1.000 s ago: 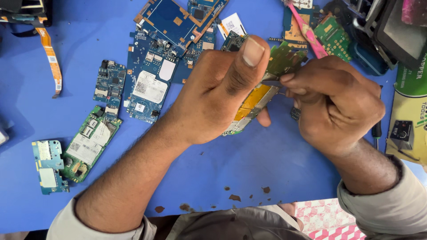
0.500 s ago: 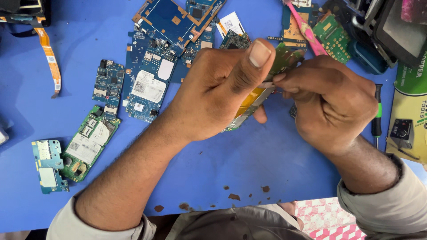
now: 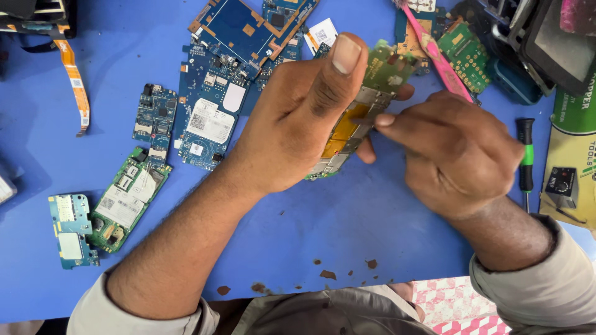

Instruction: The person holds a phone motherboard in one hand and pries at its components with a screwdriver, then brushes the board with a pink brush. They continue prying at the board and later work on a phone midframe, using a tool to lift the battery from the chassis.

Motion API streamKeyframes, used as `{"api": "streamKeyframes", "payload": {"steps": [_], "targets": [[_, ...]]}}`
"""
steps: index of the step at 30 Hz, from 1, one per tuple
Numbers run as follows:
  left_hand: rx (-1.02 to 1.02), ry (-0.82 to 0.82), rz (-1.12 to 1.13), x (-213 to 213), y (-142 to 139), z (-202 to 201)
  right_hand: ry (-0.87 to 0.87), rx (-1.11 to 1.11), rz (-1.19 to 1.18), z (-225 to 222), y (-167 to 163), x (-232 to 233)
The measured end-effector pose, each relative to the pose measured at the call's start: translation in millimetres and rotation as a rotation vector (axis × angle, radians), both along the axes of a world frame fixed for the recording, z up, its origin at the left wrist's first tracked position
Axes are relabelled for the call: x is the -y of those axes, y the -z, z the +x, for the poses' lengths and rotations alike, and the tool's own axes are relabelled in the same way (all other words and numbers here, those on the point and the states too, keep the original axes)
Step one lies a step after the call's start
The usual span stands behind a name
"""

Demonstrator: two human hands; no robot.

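My left hand [image 3: 298,118] grips a long green circuit board [image 3: 366,93] with yellow tape on its face, thumb laid along its upper edge, and holds it tilted above the blue mat [image 3: 347,217]. My right hand [image 3: 453,155] is at the board's right edge. Its thumb and fingertips are pinched together against the metal parts there. What lies between those fingertips is hidden.
Several bare phone boards lie on the mat: a large blue board [image 3: 208,118], a small dark board [image 3: 154,115], a green board [image 3: 127,198], a pale blue board [image 3: 69,229]. A pink tool [image 3: 437,56], a green-handled screwdriver [image 3: 526,155], an orange flex cable [image 3: 74,80] and brown scraps [image 3: 326,273] lie around.
My right hand has slid a little right and down along the board's edge, uncovering the green-handled screwdriver. My left hand keeps its grip on the board, thumb still on top.
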State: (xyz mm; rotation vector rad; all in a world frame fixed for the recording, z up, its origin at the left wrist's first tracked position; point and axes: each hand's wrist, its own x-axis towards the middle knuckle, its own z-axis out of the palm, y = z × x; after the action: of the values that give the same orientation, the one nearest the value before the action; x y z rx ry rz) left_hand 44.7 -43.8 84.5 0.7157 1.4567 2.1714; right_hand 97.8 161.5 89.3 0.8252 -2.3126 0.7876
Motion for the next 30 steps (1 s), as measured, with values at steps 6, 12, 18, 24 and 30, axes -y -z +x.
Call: {"api": "streamKeyframes", "payload": {"steps": [6, 12, 18, 24, 30], "targets": [[-0.046, -0.024, -0.006, -0.8, 1.5, -1.6, -0.043, -0.003, -0.01, -3.3, -1.2, 3.7], [-0.027, -0.057, 0.02, 0.4, 2.1, -0.1, -0.048, 0.062, -0.002, -3.2, -8.5, 7.7], [-0.093, -0.123, 0.037, 1.0, 4.9, -1.8, -0.124, 0.06, 0.01, -5.7, -7.5, 10.8], [-0.116, -0.133, 0.078, 0.6, 5.7, -2.6, -0.076, 0.097, -0.035, -2.6, -5.0, 10.8], [0.017, -0.135, 0.065, 1.4, 2.6, -2.8, -0.011, 0.09, -0.047, 0.3, -3.9, 11.6]]}}
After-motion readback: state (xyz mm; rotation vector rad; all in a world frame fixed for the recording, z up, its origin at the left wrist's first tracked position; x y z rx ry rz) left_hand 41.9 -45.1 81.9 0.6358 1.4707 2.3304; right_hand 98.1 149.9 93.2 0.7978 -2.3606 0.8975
